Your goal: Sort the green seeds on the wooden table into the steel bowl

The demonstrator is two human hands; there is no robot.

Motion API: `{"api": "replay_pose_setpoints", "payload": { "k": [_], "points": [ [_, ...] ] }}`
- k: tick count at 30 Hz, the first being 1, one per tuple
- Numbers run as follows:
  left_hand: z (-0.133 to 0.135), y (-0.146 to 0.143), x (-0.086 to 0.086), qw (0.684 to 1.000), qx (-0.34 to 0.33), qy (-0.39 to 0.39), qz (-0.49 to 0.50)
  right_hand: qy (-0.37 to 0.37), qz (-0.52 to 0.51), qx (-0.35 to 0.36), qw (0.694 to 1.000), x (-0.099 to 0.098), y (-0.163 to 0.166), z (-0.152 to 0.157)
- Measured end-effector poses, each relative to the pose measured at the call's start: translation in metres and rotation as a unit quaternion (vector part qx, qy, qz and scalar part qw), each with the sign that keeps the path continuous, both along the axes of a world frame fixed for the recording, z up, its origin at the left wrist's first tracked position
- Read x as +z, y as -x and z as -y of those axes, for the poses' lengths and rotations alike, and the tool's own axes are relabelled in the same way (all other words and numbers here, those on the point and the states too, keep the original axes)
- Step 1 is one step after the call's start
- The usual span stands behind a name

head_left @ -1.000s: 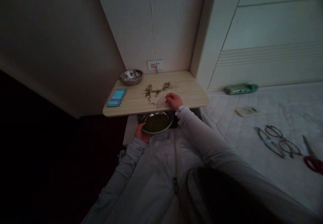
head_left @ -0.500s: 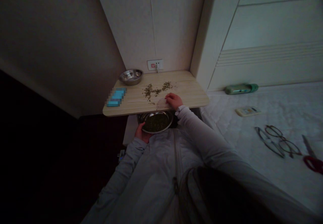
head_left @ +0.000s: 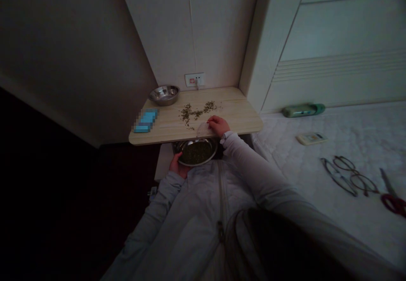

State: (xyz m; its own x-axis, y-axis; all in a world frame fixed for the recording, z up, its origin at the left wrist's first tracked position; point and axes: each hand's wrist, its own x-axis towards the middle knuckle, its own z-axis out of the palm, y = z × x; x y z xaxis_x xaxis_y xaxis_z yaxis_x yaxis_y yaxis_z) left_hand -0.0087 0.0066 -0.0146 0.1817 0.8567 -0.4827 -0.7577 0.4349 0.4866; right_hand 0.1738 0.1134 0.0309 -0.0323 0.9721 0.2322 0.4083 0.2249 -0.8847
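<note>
My left hand point(head_left: 177, 169) grips the rim of a steel bowl point(head_left: 197, 151) full of dark green bits, held just under the front edge of a small wooden table point(head_left: 241, 116). My right hand point(head_left: 218, 125) rests on the table near that edge, fingers closed on a small pale translucent card or scraper point(head_left: 201, 129) that leans over the edge above the bowl. A scatter of green bits point(head_left: 195, 112) lies on the table beyond my right hand.
An empty steel bowl point(head_left: 164, 94) sits at the table's back left, a blue object point(head_left: 145, 121) on its left side, a wall socket point(head_left: 194, 79) behind. On the bed to the right lie a green case point(head_left: 303, 110), a small card point(head_left: 310, 138), glasses point(head_left: 347, 175) and red-handled scissors point(head_left: 391, 196).
The pale scraper in my right hand has slid from lying on the table to the front edge, tipping over the bowl. My left hand and the bowl stay put.
</note>
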Motion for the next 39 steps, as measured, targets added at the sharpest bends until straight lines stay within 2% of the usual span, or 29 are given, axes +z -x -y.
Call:
{"api": "replay_pose_setpoints", "payload": {
  "k": [6,16,31,39],
  "points": [
    [0.0019,-0.0015,0.0033,1.000,0.011,-0.007,-0.012,-0.015,-0.051,-0.026,0.998,-0.0051,-0.0005,-0.0051],
    [0.0021,-0.0010,0.0047,1.000,0.010,-0.002,-0.017,-0.007,-0.065,-0.043,0.997,-0.0028,0.0003,-0.0029],
    [0.0005,-0.0008,0.0006,1.000,0.007,0.005,-0.006,-0.035,-0.008,-0.043,0.998,-0.0038,-0.0005,0.0020],
    [0.0015,-0.0027,0.0042,1.000,0.010,-0.004,-0.020,-0.022,-0.008,-0.044,0.999,-0.0036,-0.0012,0.0023]
  ]
}}
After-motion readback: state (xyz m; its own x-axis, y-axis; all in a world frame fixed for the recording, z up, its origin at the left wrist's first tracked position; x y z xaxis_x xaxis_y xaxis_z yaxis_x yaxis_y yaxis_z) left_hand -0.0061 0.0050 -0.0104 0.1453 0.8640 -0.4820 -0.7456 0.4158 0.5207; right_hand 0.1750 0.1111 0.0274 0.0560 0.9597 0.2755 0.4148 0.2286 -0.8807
